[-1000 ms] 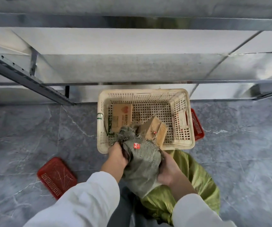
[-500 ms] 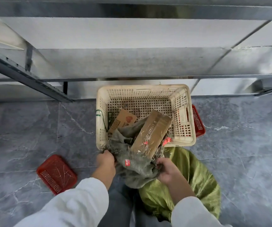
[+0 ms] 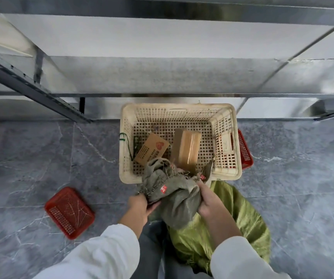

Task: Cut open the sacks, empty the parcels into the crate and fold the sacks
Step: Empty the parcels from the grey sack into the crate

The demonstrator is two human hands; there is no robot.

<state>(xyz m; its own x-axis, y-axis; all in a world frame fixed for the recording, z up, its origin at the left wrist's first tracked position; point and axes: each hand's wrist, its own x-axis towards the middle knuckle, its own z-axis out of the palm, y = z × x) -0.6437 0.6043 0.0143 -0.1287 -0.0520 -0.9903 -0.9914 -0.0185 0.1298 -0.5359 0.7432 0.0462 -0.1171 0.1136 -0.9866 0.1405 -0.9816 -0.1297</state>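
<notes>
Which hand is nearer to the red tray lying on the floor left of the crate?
Left. The left hand grips the grey sack on the side facing the red tray; the right hand holds the sack's far side.

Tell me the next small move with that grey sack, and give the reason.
Probably lift and shake the grey sack once more over the crate. Both hands, left and right, grip it with its frayed mouth over the near rim, and the taped parcel lies just past that mouth; whether more remains inside cannot be seen.
</notes>
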